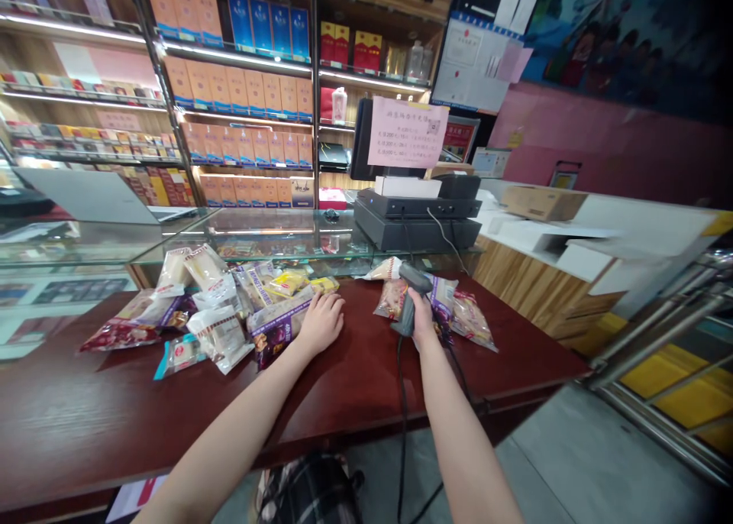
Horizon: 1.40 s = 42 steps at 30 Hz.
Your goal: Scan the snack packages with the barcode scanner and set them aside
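My right hand [422, 319] is wrapped round the grip of a dark grey barcode scanner [408, 310], held over a few packaged snacks. A black cable hangs down from the scanner. Beneath and beside it lie a clear-wrapped bread pack [392, 299], a purple-and-white pack [442, 296] and another clear bread pack [473, 321]. My left hand [324, 322] rests palm down at the right end of a long purple bread package [282, 327], its fingers loosely spread and touching it. A yellow packet [287, 282] lies just behind. Several wrapped breads [221, 333] are heaped to the left.
The dark red wooden counter [343, 394] meets a glass display case [263, 230]. A monitor with a pink paper sign [405, 133] stands on a black cash drawer [415, 230]. A laptop [95, 195] is at left, a cardboard box [541, 203] at right. Boxed goods fill the shelves.
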{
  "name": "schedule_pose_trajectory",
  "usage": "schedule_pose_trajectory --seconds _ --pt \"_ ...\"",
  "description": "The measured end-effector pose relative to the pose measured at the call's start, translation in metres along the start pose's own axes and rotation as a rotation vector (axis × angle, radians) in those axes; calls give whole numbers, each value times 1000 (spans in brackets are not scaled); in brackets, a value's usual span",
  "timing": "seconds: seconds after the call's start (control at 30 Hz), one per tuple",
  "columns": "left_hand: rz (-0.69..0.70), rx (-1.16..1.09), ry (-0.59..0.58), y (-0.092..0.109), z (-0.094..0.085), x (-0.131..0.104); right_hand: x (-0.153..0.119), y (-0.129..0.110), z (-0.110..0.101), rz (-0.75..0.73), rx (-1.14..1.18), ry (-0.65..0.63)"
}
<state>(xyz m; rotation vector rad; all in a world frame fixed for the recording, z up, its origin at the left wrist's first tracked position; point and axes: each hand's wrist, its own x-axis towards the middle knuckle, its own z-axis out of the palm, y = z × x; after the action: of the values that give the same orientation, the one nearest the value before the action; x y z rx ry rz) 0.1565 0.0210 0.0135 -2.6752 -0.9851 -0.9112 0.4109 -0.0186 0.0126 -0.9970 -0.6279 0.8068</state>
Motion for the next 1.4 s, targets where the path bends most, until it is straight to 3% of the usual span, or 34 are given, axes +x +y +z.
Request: schedule_pose_trajectory --seconds 0.1,0.3,0.5,0.57,0.67,0.73,0.97,1.13,1.27,1.4 --pt "8 -24 -17 2 6 -1 0 5 5 -6 -134 74" --pt "-64 -90 -75 2 15 -2 4 5 2 207 -29 -20" --pt "-103 -152 -114 1 19 -2 -5 -4 8 336 205 -305" --pt "-94 -175 -122 2 17 -2 -9 -8 10 318 240 -345" --pt "-62 -193 -142 5 13 -4 -11 -12 8 230 228 -232" --pt "-38 -189 -159 8 12 -5 -10 -13 6 253 187 -176" --pt "-70 -182 -169 5 20 -5 -9 -5 7 399 259 -325" --pt "-146 -211 -224 10 16 -5 -5 0 7 367 220 -247" --pt "-136 -123 -244 22 15 -5 -3 2 5 297 200 -239" --pt "-183 -116 -252 22 15 -4 -3 1 5 295 185 -230"
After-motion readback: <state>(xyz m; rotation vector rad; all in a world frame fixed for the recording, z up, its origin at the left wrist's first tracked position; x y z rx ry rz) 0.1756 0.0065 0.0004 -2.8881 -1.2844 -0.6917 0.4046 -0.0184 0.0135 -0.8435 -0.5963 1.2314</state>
